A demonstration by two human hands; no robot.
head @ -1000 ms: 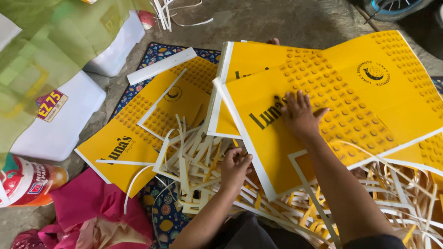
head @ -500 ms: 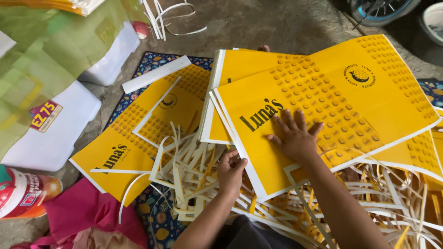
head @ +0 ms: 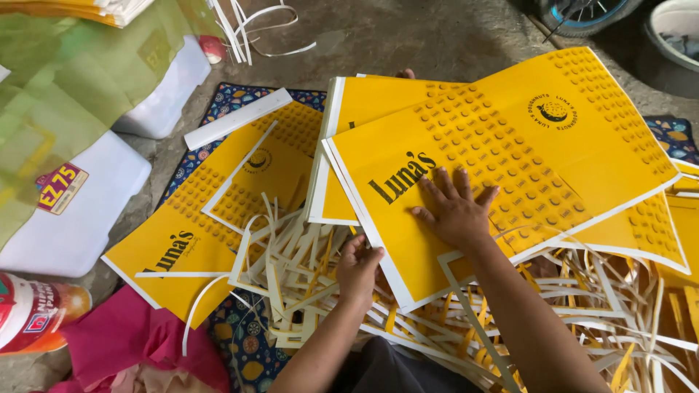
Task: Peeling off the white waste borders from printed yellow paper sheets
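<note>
A stack of large yellow printed cardboard sheets (head: 510, 138) lies tilted in front of me over a heap of white and yellow offcut strips (head: 306, 269). My right hand (head: 455, 211) lies flat with spread fingers on the top sheet, close to its near edge. My left hand (head: 358, 266) curls around the near left edge of that stack, fingers tucked beneath it. Another yellow sheet (head: 218, 211) with a cut-out frame lies flat to the left on a patterned blue mat (head: 240, 98).
White foam blocks (head: 73, 211) and a green plastic sheet (head: 65, 80) are at the left. A pink cloth (head: 138, 342) and a printed can (head: 33, 313) sit at the lower left. A loose white strip (head: 237, 118) rests on the mat. A wheel (head: 582, 11) stands at the top right.
The right hand slid toward me down the top sheet. The left hand moved right and now grips the stack's near edge. The sheets stayed where they were.
</note>
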